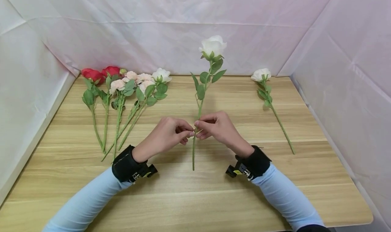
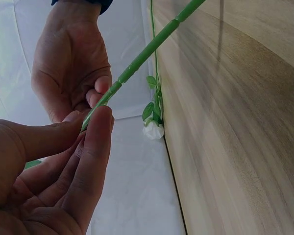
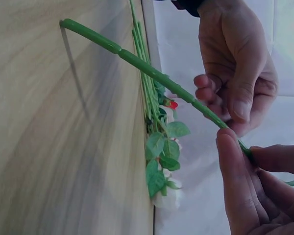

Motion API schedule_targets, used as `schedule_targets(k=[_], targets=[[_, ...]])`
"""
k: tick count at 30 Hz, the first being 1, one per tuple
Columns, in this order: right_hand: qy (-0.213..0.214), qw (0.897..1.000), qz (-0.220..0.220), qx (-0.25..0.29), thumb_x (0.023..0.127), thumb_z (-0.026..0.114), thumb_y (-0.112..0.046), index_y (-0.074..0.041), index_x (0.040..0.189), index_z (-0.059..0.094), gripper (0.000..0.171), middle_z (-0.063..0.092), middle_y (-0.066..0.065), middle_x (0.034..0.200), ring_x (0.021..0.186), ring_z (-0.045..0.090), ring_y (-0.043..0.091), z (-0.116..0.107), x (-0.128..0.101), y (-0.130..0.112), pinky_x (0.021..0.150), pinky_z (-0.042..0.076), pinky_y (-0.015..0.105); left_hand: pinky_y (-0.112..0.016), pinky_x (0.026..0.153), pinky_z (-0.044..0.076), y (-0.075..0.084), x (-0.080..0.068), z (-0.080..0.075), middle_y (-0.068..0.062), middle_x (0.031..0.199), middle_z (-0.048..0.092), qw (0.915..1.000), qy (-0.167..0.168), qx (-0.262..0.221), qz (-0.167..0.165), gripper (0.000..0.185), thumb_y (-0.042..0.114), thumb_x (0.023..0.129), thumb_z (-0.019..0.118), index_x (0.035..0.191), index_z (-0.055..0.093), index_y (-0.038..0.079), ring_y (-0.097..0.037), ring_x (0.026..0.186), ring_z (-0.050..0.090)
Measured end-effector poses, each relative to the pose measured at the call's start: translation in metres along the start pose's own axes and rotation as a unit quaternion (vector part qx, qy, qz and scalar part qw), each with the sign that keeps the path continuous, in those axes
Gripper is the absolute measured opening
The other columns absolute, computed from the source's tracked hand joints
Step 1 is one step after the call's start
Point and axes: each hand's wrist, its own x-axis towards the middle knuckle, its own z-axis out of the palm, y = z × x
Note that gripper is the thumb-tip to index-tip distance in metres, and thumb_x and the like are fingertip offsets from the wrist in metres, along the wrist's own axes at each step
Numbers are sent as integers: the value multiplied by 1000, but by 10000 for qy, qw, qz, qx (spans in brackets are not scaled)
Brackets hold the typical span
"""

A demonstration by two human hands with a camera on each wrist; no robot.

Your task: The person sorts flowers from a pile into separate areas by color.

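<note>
As a white rose [image 1: 213,46] stands upright over the middle of the table [image 1: 195,205], the right hand [image 1: 220,127] pinches its stem [image 1: 193,154] between thumb and fingers, and the left hand [image 1: 165,133] pinches it just below. To the left, red flowers [image 1: 92,75], pink flowers [image 1: 131,76] and a second white rose [image 1: 162,75] lie bunched together; to the right, a third white rose [image 1: 261,74] lies alone. White cloth [image 1: 137,35] hangs behind. Both wrists wear black straps [image 1: 125,164].
</note>
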Motion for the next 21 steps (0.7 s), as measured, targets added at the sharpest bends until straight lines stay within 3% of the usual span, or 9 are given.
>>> schedule_targets(k=[12,17,21], targets=[[355,9991,2,-221,97,70,-10,10,106,74,22,75,14,79,66,75,21,-30,2,-5,68,64,40,-26,56,52,1,-1,-5,-2,76,77,9997,219,137,26,8,16,97,74,96,79,10,-7,62,70],[544,9978,41,-368,98,69,-9,12,108,72,24,73,7,75,64,73,17,-55,2,-10,67,64,37,-25,57,50,-3,1,-6,-1,75,76,9993,258,260,26,9,21,96,75,97,79,12,-11,62,69],[688,9930,214,-941,99,68,-11,12,111,71,26,73,5,78,66,72,14,-83,1,-10,68,64,36,-26,56,51,-7,2,-7,-3,74,76,9994,244,249,-13,11,23,97,74,95,79,13,-19,62,71]])
